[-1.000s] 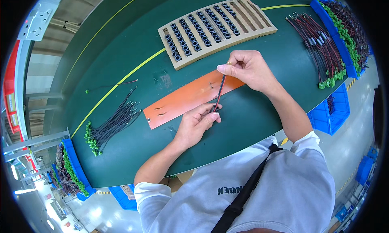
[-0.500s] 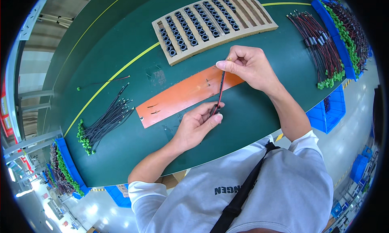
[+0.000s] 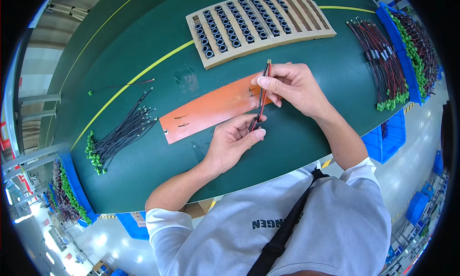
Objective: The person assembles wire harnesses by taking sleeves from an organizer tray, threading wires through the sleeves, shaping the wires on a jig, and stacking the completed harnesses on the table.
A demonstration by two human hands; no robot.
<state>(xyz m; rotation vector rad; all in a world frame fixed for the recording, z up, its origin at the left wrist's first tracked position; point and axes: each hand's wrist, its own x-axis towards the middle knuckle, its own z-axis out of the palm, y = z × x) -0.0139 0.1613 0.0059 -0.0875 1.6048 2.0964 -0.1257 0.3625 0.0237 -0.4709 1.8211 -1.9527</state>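
Between my two hands runs a red-and-black wire cable [image 3: 261,103], held almost upright over the green table. My left hand [image 3: 229,140] is closed on its lower end, where a dark piece is partly hidden by the fingers. Higher up, my right hand [image 3: 296,88] pinches the cable between thumb and forefinger, and the bare-looking tips of the wires stick out above the thumb. Beneath the hands lies a long orange board [image 3: 206,109] with a few slots, its right end covered by my right hand.
Behind the board is a wooden rack [image 3: 258,46] with rows of black rings. Black cables [image 3: 124,134] with green connectors lie at left, near a single cable [image 3: 128,84]. Red-and-black cables [image 3: 371,43] lie at right, beside a blue bin [image 3: 404,60]; another blue bin [image 3: 76,187] stands at left.
My right hand has slid down the cable toward my left hand, so the wire tips now show above the thumb. My left hand keeps its hold.
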